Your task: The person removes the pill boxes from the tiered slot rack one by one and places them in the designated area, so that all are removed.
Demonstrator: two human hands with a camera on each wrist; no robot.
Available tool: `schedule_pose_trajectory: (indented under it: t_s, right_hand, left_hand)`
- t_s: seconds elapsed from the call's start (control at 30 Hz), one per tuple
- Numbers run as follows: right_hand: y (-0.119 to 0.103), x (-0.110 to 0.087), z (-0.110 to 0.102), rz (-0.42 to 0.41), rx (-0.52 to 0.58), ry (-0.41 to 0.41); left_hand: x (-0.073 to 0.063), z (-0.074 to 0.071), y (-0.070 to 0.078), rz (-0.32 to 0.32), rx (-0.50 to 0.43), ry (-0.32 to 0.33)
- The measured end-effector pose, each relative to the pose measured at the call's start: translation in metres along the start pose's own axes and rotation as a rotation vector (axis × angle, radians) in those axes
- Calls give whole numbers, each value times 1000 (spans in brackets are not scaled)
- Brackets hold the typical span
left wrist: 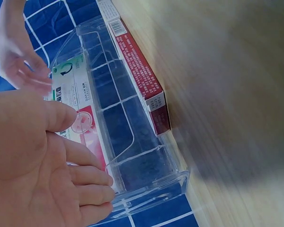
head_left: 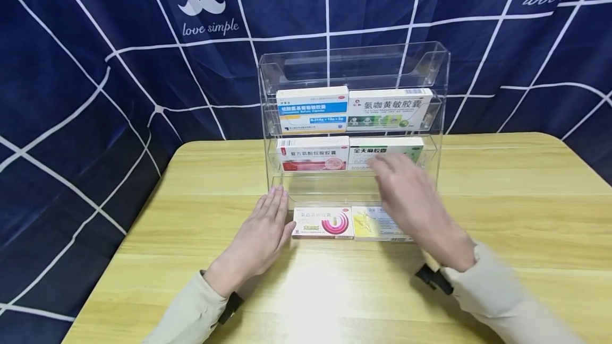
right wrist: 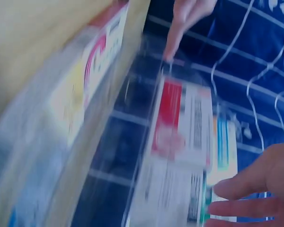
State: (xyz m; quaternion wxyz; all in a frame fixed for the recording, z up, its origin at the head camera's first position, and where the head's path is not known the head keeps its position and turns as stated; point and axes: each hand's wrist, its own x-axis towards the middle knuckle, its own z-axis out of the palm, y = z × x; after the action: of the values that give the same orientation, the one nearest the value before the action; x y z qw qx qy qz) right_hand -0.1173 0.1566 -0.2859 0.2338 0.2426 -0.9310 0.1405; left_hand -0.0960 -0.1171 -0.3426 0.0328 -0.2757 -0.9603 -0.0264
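Note:
A clear plastic tiered rack (head_left: 315,185) stands on the table. My left hand (head_left: 260,232), fingers straight, is at the rack's lower left side, its thumb near a white medicine box with a pink spiral (head_left: 320,222). Blurred, my right hand (head_left: 406,195) is in front of the green-and-white medicine box (head_left: 360,155) in the middle tier, with fingers loosely bent and no item seen in them. Left of that box sits a red-and-white medicine box (head_left: 313,154). Below my right hand, a yellow-and-white medicine box (head_left: 373,224) is partly hidden by it.
The tier above holds a blue-and-white medicine box (head_left: 313,110) and a white medicine box with a green band (head_left: 389,110). A dark blue curtain with white lines (head_left: 287,4) hangs behind the wooden table (head_left: 201,185).

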Motion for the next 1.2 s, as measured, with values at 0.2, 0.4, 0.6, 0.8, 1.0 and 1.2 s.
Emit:
schedule_pose_trajectory:
  t_s: [0.2,0.4,0.6,0.8,1.0,1.2]
  right_hand:
    - [33,0,-20,141,-53,120]
    - [54,0,-26,133,-72,155]
    - [59,2,-25,136,-59,137]
    - [62,3,-25,160,-51,112]
    - [62,4,-24,156,-55,91]
    - [64,6,-24,149,-68,76]
  left_hand:
    - [0,-1,0,-5,-6,-21]
    - [1,1,0,-3,0,-6]
    - [1,-1,0,-4,-3,-9]
    - [1,-2,0,-4,1,-17]
    - [0,-1,-1,-9,-5,-17]
    - [0,0,0,-13,-8,-14]
